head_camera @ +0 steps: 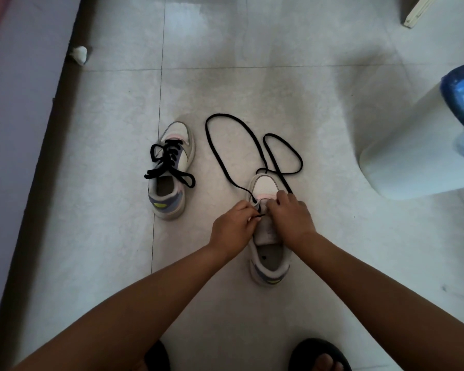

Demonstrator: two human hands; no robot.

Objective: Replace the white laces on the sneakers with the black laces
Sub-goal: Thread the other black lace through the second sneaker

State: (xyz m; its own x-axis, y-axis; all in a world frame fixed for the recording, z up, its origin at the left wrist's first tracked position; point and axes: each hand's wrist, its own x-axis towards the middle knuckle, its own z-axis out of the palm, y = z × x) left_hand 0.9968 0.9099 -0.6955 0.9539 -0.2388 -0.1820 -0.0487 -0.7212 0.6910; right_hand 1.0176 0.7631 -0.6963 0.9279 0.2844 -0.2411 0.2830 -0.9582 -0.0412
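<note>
On the floor (332,103): both sneakers are sitting, toes pointing away.
Left sneaker (172,170): already wearing black laces.
Right sneaker (268,236): getting its black lace (225,145), loose loops lying ahead.
Left hand (232,227): pinching the lace tip, aiming for a hole.
Right hand (289,218): fingers curling over the shoe, holding it steady.

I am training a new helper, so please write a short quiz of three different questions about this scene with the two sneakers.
1. True or false: the far sneaker already has black laces tied.
2. Which hand pinches the black lace tip: A left hand, B right hand?
3. Fill in: the loose lace lies on the ___ beyond the near sneaker.

Key: 1 true; 2 A; 3 floor.
</note>
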